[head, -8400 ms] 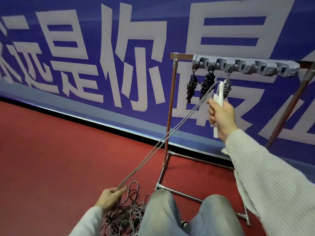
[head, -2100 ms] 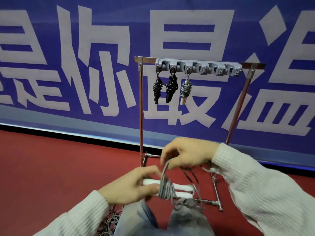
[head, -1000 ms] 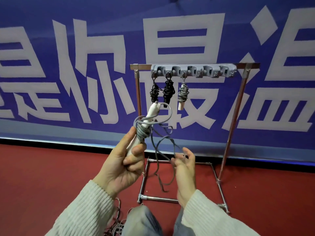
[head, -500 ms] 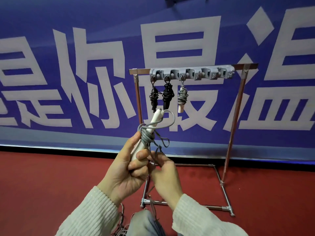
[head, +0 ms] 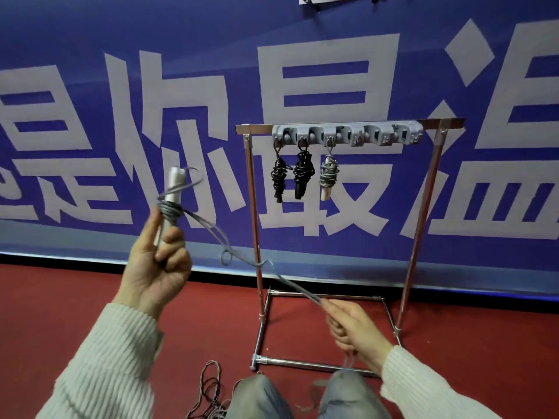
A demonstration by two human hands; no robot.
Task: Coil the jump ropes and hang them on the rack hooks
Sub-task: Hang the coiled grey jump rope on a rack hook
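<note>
Grey cord (head: 242, 261) runs taut between both hands — the left hand (head: 157, 267) grips the white handles (head: 172, 195), cord wound round them, raised left of the rack (head: 341, 130); the right hand (head: 354, 328) pinches the doubled cord low before the rack's base, three coiled ropes (head: 302, 176) hanging above.

**Banner, floor and the wearer's clothing**

A blue banner (head: 211, 40) with large pale characters fills the background. Below the banner runs a black strip, then a red floor (head: 60, 297). At the banner's top edge, a white object is partly cut off. Well below the banner, grey-trousered knees (head: 266, 397) and ribbed cream sleeves (head: 115, 358) show.
</note>
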